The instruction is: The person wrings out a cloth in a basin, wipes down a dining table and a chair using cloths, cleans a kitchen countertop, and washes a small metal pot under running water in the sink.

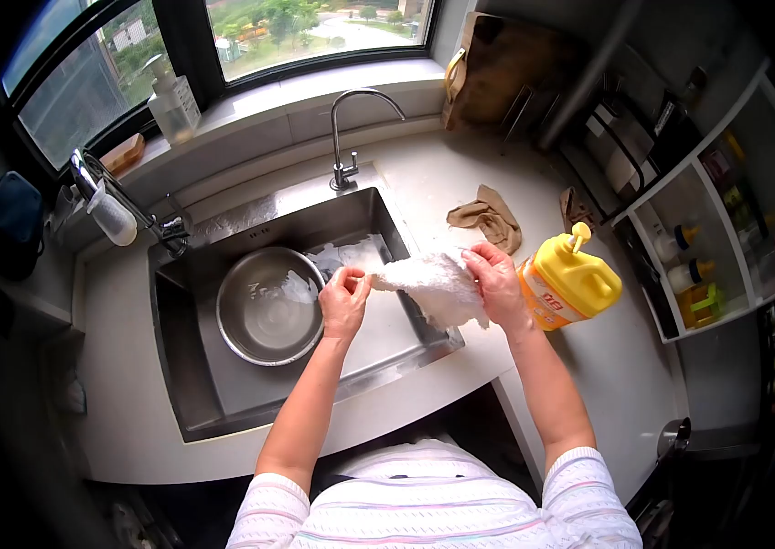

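Observation:
A white fluffy cloth [438,285] is stretched between my two hands, over the right rim of the sink [188,366]. My left hand [345,300] pinches its left corner between thumb and fingers. At the other end, my right hand [497,279] grips the cloth's upper right edge. Inside the sink, left of my left hand, sits a round metal basin [268,306] with what looks like a little water in it. Just right of my right hand stands a yellow bottle [573,279] with a pump top.
A brown cloth [488,218] lies crumpled on the counter behind the bottle. A thin curved tap [340,137] rises behind the sink, and another faucet [122,206] stands at its left corner. Shelves [726,215] with bottles line the right side. A clear dispenser [172,102] stands by the window.

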`<action>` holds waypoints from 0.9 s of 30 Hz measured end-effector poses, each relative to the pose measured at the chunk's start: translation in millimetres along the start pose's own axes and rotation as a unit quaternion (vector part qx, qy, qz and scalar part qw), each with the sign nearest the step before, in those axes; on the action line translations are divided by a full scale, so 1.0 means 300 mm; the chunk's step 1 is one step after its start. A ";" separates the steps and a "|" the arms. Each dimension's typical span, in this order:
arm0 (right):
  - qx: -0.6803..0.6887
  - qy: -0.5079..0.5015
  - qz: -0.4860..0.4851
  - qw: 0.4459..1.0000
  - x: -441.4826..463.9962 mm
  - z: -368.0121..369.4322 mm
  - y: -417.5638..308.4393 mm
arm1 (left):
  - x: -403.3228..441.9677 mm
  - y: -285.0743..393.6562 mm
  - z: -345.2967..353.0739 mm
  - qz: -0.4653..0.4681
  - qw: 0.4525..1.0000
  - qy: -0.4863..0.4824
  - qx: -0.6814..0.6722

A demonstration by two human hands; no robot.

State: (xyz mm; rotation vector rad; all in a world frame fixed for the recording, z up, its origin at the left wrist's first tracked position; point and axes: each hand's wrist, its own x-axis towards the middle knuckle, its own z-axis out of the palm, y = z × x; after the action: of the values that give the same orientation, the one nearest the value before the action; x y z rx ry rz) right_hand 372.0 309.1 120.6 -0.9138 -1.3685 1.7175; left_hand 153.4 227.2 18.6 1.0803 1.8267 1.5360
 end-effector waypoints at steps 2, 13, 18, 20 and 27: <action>-0.082 -0.055 -0.067 0.993 -0.026 0.107 -0.013 | -0.070 0.041 0.043 -0.176 0.961 -0.108 -0.184; -0.395 0.071 -0.281 0.872 -0.066 -0.121 -0.464 | -0.122 0.601 0.208 0.360 0.786 -0.374 0.336; -0.497 0.049 -0.090 0.862 0.103 -0.379 -0.424 | -0.156 0.606 0.379 0.408 0.875 -0.260 -0.003; -0.464 0.023 0.004 0.885 0.120 -0.391 -0.394 | -0.152 0.659 0.416 0.481 0.846 -0.213 0.087; -0.522 0.041 0.025 0.851 0.131 -0.429 -0.336 | -0.172 0.679 0.479 0.483 0.849 -0.182 0.114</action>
State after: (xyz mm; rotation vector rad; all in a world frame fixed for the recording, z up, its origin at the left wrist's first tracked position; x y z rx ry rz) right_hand 478.0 417.0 193.8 -1.5600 -2.2606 0.8300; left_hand 346.4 272.8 178.1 2.4662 1.2291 1.4145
